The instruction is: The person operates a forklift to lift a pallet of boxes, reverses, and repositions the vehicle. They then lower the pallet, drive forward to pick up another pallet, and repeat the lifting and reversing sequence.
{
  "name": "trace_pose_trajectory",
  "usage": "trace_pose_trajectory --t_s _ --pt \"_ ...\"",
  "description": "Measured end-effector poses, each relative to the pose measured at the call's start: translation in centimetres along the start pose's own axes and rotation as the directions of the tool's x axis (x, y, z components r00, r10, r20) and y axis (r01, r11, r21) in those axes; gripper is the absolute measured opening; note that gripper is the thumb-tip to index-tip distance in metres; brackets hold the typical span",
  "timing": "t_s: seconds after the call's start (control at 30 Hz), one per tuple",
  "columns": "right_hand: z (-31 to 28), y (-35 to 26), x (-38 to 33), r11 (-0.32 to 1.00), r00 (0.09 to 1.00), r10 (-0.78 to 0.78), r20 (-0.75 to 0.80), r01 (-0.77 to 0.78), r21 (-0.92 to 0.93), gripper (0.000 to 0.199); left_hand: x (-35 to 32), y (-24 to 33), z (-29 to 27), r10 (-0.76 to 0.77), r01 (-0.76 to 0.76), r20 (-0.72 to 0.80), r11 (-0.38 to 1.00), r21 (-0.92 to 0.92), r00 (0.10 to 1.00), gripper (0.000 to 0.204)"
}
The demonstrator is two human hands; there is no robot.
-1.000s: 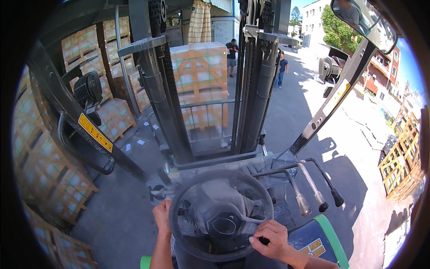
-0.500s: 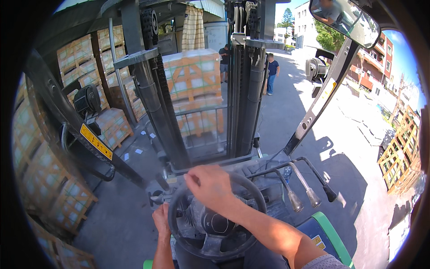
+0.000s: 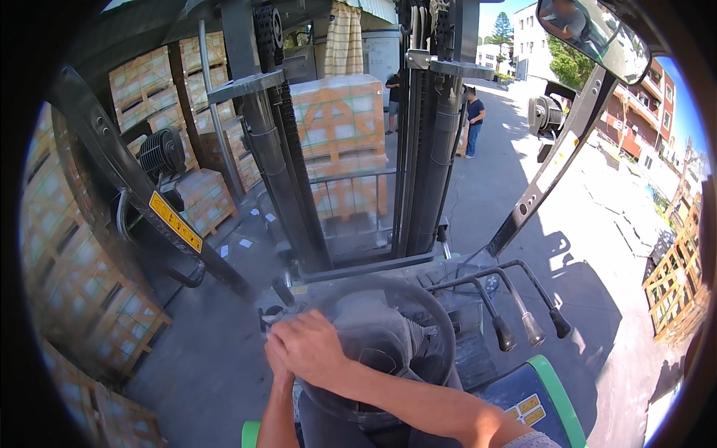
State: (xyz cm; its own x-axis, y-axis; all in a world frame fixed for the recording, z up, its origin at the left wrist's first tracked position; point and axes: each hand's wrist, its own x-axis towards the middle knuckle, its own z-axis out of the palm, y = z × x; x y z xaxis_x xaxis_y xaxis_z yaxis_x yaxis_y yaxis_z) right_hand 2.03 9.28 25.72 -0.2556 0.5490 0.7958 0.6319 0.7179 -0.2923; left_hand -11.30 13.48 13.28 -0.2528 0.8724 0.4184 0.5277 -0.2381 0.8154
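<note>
I sit at a forklift's black steering wheel [image 3: 450, 328], whose spokes are blurred. On its left rim, my right hand [image 3: 312, 345] is closed, with the forearm crossing over the wheel from the lower right. My left hand [image 3: 279, 360] is closed on the same part of the rim, pressed beside the right one and partly covered by it. Right of the wheel stand three control levers [image 3: 532, 328] with dark and grey knobs, untouched. Beyond the wheel rises the black lifting mast [image 3: 280, 160]. In front of it are stacked crates [image 3: 340, 119] with wooden slats.
More slatted crates [image 3: 71, 224] are piled along the left. Ahead, a person in a dark top and jeans [image 3: 472, 123] stands right of the mast, and another person [image 3: 393, 97] is partly hidden behind it. Wooden frames [image 3: 672, 276] lean at far right. A mirror [image 3: 597, 33] hangs upper right.
My right hand has swept from the top of the wheel down to its left side, meeting my left hand. The wheel has turned counter-clockwise. The scene has shifted slightly right in view.
</note>
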Motion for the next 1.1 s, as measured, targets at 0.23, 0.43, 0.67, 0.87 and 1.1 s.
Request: trace_pose_trajectory --t_s 0.23,0.43,0.67,0.87,1.1 --pt "-16.6 3.9 -9.4 0.910 0.903 0.350 -0.249 -0.390 -0.137 0.010 0.0 -0.1 0.4 -0.139 0.135 0.066 0.989 0.057 0.988 0.044" --pt "-4.2 -5.8 -14.5 0.992 0.993 0.117 -0.004 -0.117 0.053 0.015 -0.1 0.1 0.3 -0.201 0.199 0.088 0.979 0.033 0.976 0.050" --pt "1.5 -2.5 -1.0 1.000 0.997 0.014 -0.077 -0.012 0.025 0.012 0.1 -1.7 0.1 0.044 -0.029 0.087 0.986 -0.162 0.995 0.045" --pt "-1.2 2.9 3.5 0.988 0.964 0.136 -0.230 -0.148 -0.040 0.009 1.7 -3.6 0.2 -0.155 0.158 0.077 0.987 -0.031 0.985 0.045" --pt "-8.2 6.6 -3.1 0.870 0.813 0.394 -0.429 -0.481 -0.113 0.008 3.3 -4.9 -0.1 -0.125 0.131 0.078 0.988 -0.078 0.989 0.043"
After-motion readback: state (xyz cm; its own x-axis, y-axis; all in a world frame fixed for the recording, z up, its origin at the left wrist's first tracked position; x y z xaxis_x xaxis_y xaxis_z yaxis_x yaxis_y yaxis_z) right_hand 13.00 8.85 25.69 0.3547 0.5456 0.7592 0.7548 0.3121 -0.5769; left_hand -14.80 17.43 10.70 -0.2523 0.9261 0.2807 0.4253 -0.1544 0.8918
